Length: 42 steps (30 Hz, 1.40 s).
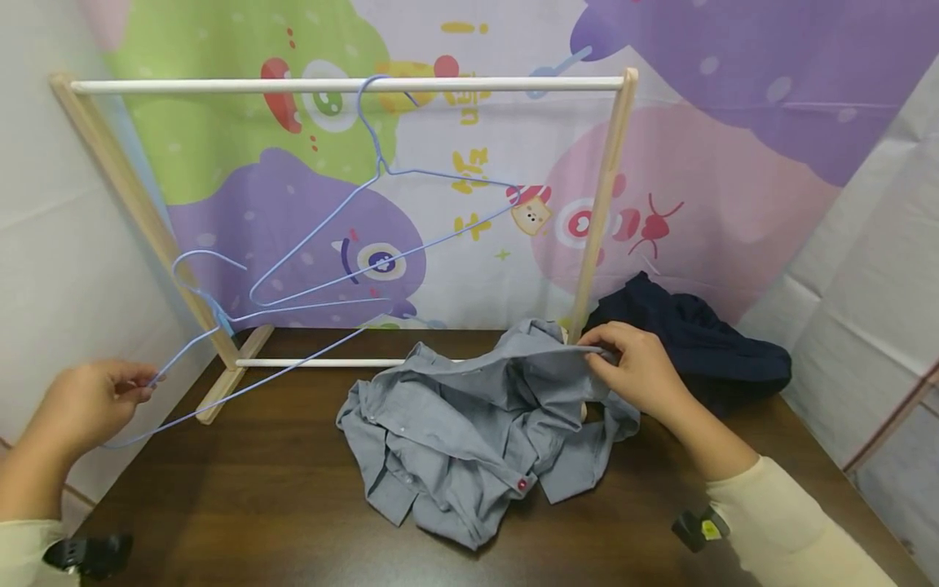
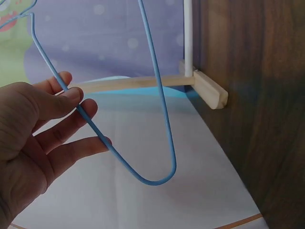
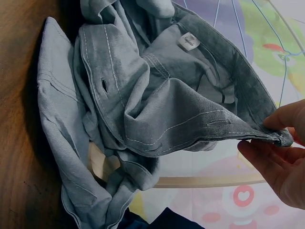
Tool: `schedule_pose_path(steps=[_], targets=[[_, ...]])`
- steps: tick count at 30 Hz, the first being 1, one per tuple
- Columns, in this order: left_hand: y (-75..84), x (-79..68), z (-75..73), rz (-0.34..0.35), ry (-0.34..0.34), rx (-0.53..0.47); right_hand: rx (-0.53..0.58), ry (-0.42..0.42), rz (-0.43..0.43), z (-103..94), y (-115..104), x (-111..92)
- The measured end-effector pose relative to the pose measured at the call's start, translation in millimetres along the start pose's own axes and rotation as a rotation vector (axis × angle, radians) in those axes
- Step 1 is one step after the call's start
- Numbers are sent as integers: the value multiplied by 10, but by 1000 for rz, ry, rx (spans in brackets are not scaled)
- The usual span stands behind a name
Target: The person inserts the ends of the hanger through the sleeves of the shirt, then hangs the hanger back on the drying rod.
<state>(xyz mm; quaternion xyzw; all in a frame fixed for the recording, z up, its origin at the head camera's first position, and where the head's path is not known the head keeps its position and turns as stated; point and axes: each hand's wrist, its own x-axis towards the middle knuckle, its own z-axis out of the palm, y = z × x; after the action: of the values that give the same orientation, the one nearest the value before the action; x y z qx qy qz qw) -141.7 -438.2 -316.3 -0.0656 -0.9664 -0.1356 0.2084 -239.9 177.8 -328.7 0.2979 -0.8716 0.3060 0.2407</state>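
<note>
My left hand (image 1: 91, 406) pinches one shoulder of a blue wire hanger (image 2: 159, 95) between thumb and fingers, at the left of the head view. That hanger is tilted, with its hook upward and its far end reaching toward the shirt. With thumb and fingers my right hand (image 1: 638, 367) pinches an edge of a grey button-up shirt (image 1: 455, 424). The shirt's held edge is lifted, while the rest lies crumpled on the table. In the right wrist view buttonholes and a white label (image 3: 188, 41) show inside it. A second blue hanger (image 1: 315, 228) hangs from the rack's top bar.
A wooden rack with a white top bar (image 1: 220, 86) stands behind the shirt on the brown table (image 1: 257, 505). Dark navy cloth (image 1: 704, 350) lies heaped at the right. A cartoon-printed backdrop (image 1: 469, 269) hangs behind, with white side walls.
</note>
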Motion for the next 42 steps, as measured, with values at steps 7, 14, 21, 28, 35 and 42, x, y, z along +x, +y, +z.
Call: schedule_pose_path(steps=[7, 14, 21, 28, 35, 42], targets=[[26, -87, 35, 28, 15, 4, 5, -2, 8, 8, 2, -8], [133, -84, 37, 75, 57, 34, 12, 10, 8, 29, 11, -18], [294, -56, 52, 135, 126, 50, 26, 34, 6, 46, 17, -24], [475, 41, 59, 217, 180, 51, 16, 44, 3, 55, 9, -14], [676, 119, 74, 286, 230, 25, -5, 45, 1, 64, 4, -7], [915, 184, 88, 386, 262, -8, -1, 33, 48, 38, -14, 37]])
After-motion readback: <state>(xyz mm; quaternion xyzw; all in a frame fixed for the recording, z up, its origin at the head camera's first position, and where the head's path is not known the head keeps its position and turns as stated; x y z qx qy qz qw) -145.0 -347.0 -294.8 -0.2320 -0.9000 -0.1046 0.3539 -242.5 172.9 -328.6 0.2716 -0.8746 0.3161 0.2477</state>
